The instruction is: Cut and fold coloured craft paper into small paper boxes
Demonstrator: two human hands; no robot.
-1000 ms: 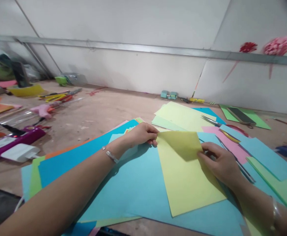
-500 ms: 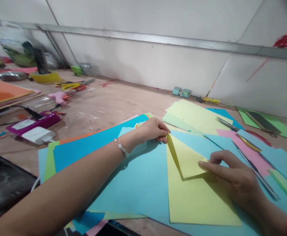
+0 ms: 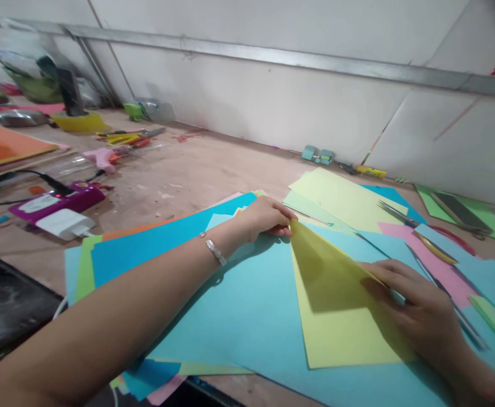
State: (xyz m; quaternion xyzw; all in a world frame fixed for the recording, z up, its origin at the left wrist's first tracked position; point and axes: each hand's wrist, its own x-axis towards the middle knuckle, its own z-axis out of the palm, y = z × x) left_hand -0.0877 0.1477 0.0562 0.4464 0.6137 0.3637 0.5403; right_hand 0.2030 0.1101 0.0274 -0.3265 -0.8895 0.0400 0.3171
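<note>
My left hand pinches the upper left corner of a yellow paper sheet. At the sheet's right side, my right hand grips the raised upper flap between thumb and fingers. The flap stands up from the fold, its shaded face turned toward me. Beneath the yellow sheet lies a large light blue sheet. A darker blue sheet and other coloured papers fan out under my left forearm.
Right of my right hand are scissors, a slim metal tool and pink paper. Pale yellow paper lies behind. At left sit a purple power strip, a white plug adapter and a pink glue gun.
The yellow flap has risen from lying folded over to standing more upright, and my right hand has shifted slightly right with it. My left hand stays at the corner; the view has shifted slightly.
</note>
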